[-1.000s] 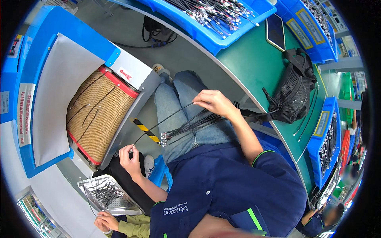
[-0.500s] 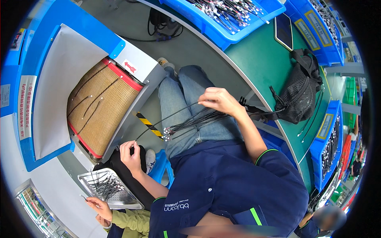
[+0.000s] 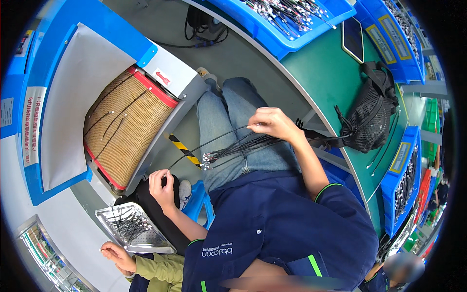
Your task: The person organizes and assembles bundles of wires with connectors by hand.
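Observation:
A thin black cable (image 3: pixel 209 140) stretches between my hands above my lap, bowed slightly upward. My left hand (image 3: pixel 162 189) pinches one end, left of my knees. Closed on the other end is my right hand (image 3: pixel 273 122), over my right thigh. Below it, a bundle of similar black cables (image 3: pixel 238 150) with small white connectors lies across my jeans, the connector ends pointing left. The bundle's far end is partly hidden beneath my right hand and forearm.
Left stands a machine with a tan mesh conveyor belt (image 3: pixel 129 129) carrying several cables. A metal tray (image 3: pixel 163 246) of cables sits near a co-worker's hand (image 3: pixel 119 257). On the green table (image 3: pixel 311 73) are a blue bin (image 3: pixel 292 45), a tablet (image 3: pixel 352 40) and a black mesh bag (image 3: pixel 372 119).
The whole view has shifted slightly. Both my hands keep their grip on the cable, which bows a little more. The co-worker's hand has turned and lowered slightly.

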### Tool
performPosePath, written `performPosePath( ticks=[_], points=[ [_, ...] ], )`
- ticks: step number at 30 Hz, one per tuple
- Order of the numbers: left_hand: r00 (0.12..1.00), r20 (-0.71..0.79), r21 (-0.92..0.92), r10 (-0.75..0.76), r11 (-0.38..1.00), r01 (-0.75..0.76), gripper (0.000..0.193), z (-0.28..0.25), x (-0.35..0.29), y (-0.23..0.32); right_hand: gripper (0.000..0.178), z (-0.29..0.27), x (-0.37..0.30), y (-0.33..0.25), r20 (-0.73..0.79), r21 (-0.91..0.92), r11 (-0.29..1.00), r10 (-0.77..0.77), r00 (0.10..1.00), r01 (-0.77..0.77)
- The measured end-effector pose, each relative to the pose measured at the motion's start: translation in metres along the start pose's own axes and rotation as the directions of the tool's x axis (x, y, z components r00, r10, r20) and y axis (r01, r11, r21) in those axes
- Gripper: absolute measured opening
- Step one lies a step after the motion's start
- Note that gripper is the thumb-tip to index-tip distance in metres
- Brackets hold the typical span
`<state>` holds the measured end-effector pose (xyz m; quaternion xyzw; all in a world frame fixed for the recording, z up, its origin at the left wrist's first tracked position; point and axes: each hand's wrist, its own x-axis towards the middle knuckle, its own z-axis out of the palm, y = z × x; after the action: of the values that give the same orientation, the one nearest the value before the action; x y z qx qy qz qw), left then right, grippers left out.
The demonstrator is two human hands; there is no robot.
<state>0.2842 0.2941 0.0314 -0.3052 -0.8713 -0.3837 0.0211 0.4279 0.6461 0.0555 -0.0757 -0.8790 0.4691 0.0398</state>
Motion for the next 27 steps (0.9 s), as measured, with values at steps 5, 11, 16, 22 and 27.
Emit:
performPosePath(
  ticks=[5,11,16,22,27],
  points=[
    [1.0,-0.014,0.015,-0.024,1.0,0.024,0.012,-0.015,-0.002,-0.023,0.009,0.019,0.014,-0.012,0.023,0.013,0.999,-0.033,0.999,0.033],
    [0.993,-0.045,0.008,-0.113,0.994,0.113,0.01,-0.061,0.024,-0.08,0.006,0.081,0.059,-0.049,-0.028,-0.091,0.99,-0.108,0.994,0.105],
    [0.971,-0.165,0.136,-0.172,0.971,0.195,0.007,-0.117,0.052,-0.137,0.007,0.14,0.12,-0.092,-0.072,-0.144,0.97,-0.207,0.976,0.196],
    [0.917,-0.306,0.096,-0.256,0.95,0.297,0.009,-0.159,0.085,-0.19,0.009,0.195,0.195,-0.133,-0.191,-0.117,0.957,-0.283,0.94,0.264],
    [0.914,-0.293,0.167,-0.283,0.925,0.34,0.015,-0.177,0.094,-0.219,0.012,0.223,0.227,-0.145,-0.233,-0.157,0.959,-0.268,0.935,0.235]
  ],
)
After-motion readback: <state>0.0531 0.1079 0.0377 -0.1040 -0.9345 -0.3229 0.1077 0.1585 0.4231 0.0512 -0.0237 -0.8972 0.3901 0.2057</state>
